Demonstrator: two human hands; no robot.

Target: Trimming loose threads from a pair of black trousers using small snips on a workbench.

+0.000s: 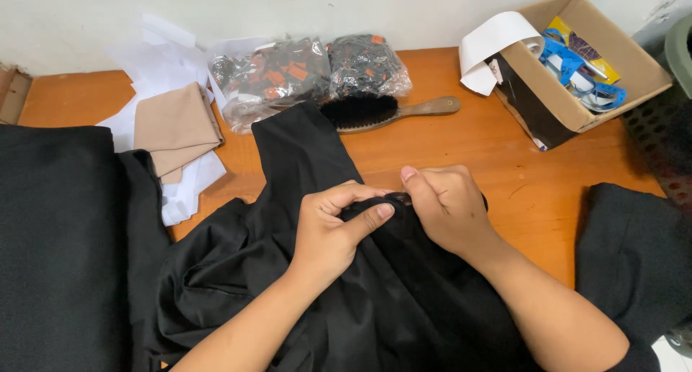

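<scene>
A black garment point(303, 156) lies crumpled across the orange wooden table point(504, 148), with one long strip reaching toward the back. My left hand point(333, 231) pinches a bunched fold of it between thumb and fingers. Right beside it, my right hand point(448, 207) grips the same fold, thumb raised. The two hands nearly touch over the cloth at the middle of the view.
A wooden-handled brush point(389, 111) lies behind the garment. Two clear bags of small dark and orange pieces point(303, 76) sit at the back. Beige cloth point(176, 130) rests on white paper at left. A cardboard box point(577, 62) with blue tape measures stands at right. More black fabric point(634, 257) lies on both sides.
</scene>
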